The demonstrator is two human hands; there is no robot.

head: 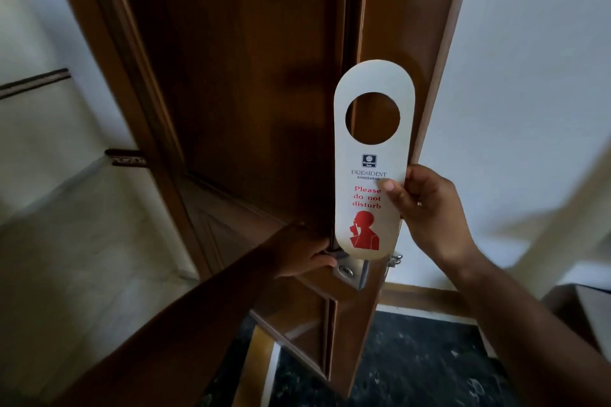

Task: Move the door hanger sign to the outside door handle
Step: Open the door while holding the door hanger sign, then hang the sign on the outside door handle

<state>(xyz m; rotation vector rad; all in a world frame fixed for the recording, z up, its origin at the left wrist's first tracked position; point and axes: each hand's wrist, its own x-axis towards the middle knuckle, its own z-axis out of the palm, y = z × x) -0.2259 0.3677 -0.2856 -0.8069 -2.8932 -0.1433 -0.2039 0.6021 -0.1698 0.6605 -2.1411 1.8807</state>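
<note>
- The door hanger sign point(372, 172) stands upright in the air in front of the door's edge point(383, 26), just above the metal handle plate point(350, 269).
- The right hand point(429, 208) pinches the sign's right edge, thumb on the printed face.
- The left hand point(302, 253) is wrapped around the handle, below the sign's lower end.
- The dark wooden door point(248, 92) stands ajar.

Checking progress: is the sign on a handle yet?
No. The right hand holds the door hanger sign upright, its hole empty.
</note>
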